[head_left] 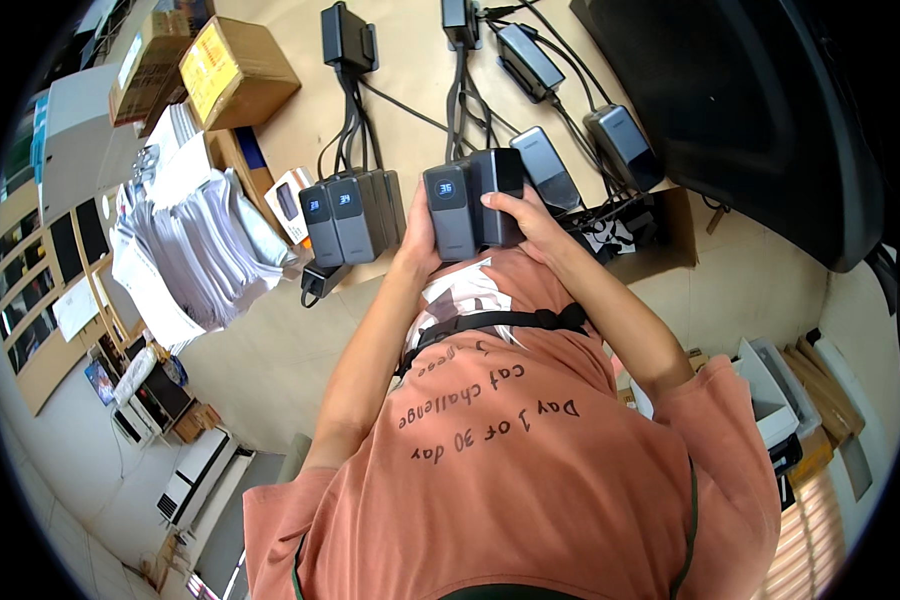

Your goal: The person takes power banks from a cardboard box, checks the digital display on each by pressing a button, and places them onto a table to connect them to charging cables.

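Note:
At the near edge of the desk, a row of dark grey power banks stands between my hands. My left hand (420,236) is closed against the left side of the grey power bank (452,220), whose round display is lit. My right hand (535,225) grips the black power bank (503,173) beside it, thumb across its front. Cables run into the far ends of these power banks. Just left of my left hand stands another row, with a lit power bank (358,222) and a second lit power bank (319,228) at its outer end.
A black charger (347,38) and a second charger (460,22) feed the cables. Grey-blue power banks (544,168) lie to the right, near a large black monitor (730,110). Stacked papers (205,250) and a cardboard box (238,72) are on the left. An open carton (678,235) sits below the desk edge.

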